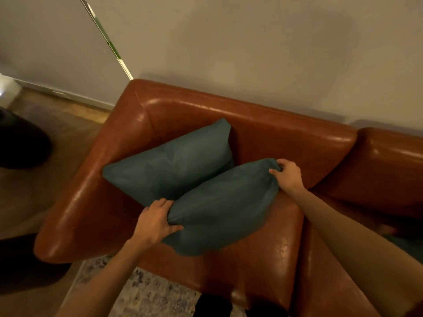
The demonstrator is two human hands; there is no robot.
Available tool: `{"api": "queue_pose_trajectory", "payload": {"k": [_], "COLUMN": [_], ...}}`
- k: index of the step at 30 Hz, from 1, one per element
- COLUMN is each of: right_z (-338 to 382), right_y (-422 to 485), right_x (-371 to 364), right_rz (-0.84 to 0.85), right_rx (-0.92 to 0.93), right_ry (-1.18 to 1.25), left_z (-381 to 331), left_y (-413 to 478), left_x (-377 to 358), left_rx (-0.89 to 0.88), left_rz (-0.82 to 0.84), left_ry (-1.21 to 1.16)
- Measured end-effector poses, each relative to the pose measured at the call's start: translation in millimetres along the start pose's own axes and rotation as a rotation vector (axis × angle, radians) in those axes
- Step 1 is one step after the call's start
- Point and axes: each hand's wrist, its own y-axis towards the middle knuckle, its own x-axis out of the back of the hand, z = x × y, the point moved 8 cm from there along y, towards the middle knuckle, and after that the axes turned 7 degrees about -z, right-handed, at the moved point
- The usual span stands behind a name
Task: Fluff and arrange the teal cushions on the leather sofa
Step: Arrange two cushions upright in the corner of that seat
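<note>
Fingers of left hand point(153, 223) pinch near cushion point(223, 207) at its near end; right hand point(288, 176) grips far corner. Long axis runs hand to hand, diagonal across sofa point(263, 255) seat, beside far cushion point(174, 163) in the corner

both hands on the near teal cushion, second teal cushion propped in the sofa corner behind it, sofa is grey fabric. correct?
Not quite: the sofa is brown leather, not grey fabric, as the head view shows. The rest holds: the left hand and the right hand both grip the near teal cushion at opposite ends, and the second teal cushion sits propped in the corner behind it.
</note>
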Motion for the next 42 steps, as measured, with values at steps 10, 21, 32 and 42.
{"api": "queue_pose_trajectory", "payload": {"k": [10,21,32,42], "right_z": [77.1,19.8,195.2,199.2], "right_y": [-104.5,0.4,39.4,67.1], "right_x": [-137.1,-55.2,-85.1,-107.6], "right_rz": [0.354,0.093,0.189,0.112], "right_rx": [0.854,0.441,0.647,0.647], "right_ry": [-0.573,-0.701,-0.525,-0.789], "left_z": [6.5,14.7,133.5,170.8], "left_y": [-1.1,3.4,111.8,112.5], "left_x": [-20.3,-21.4,104.0,87.9], "left_rx": [0.083,0.042,0.217,0.192], "left_rz": [0.159,0.219,-0.182,-0.137], "left_ry": [-0.027,-0.074,-0.03,0.007]}}
